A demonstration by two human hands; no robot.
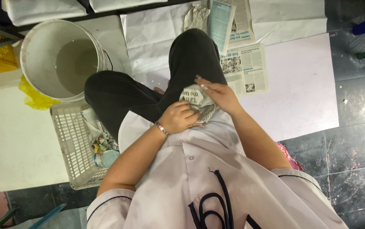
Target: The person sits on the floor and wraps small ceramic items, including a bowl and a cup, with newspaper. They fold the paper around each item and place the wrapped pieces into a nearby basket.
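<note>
I sit cross-legged on the floor in black trousers and a white shirt. Both hands hold a bundle wrapped in newspaper (196, 98) over my lap. My left hand (178, 117), with a bracelet on its wrist, grips the bundle's near side. My right hand (218, 94) presses on its far right side, fingers folded over the paper. What is inside the wrapping is hidden.
A white bucket (38, 40) with murky water stands at the upper left. A white plastic basket (70, 140) with wrapped items lies beside my left knee. Newspaper sheets (246, 68) and white paper sheets (301, 85) cover the dark tiled floor ahead and to the right.
</note>
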